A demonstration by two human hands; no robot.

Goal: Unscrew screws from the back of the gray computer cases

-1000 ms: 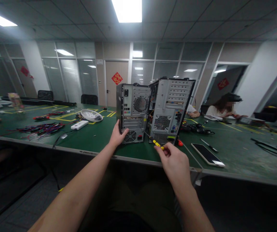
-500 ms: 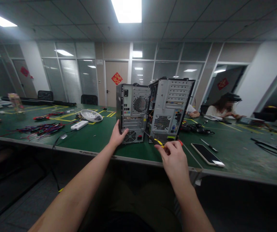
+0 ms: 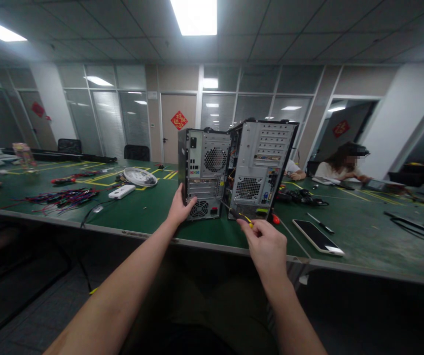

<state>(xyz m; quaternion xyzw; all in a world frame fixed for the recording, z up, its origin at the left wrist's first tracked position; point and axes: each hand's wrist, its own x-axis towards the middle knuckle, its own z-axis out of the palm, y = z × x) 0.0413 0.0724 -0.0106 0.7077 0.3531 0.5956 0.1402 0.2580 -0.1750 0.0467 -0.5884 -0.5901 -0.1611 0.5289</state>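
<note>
With our left hand [image 3: 178, 209], we gripped the smaller desktop tower [image 3: 205, 165] low on its side edge, thumb over the rear panel and fingers around the side. Our right hand [image 3: 267, 241] pinched the handle of a black-and-yellow screwdriver [image 3: 242, 217], its shaft slanting up to that tower's lower right edge; we could not tell whether the tip touched a screw.

The tower stood upright on a green-topped table [image 3: 141, 214], rear panel toward us, just beside a larger desktop tower [image 3: 258, 167]. We could read no brand on either; their small labels were too blurred. Red diamond-shaped door signs bore gold characters, one on the door [image 3: 179, 120] behind the towers and another [image 3: 341, 128] at right, too indistinct for us to read surely.

To our right lay a smartphone [image 3: 317, 237], a slim pen-like tool [image 3: 321, 223] and black cables [image 3: 302, 196]; to our left, a white power strip [image 3: 122, 192], a round white grille [image 3: 140, 176] and tangled coloured wires [image 3: 64, 198]. Across the table at right, we saw a person [image 3: 339, 165] in dark headgear bent over the tabletop.
</note>
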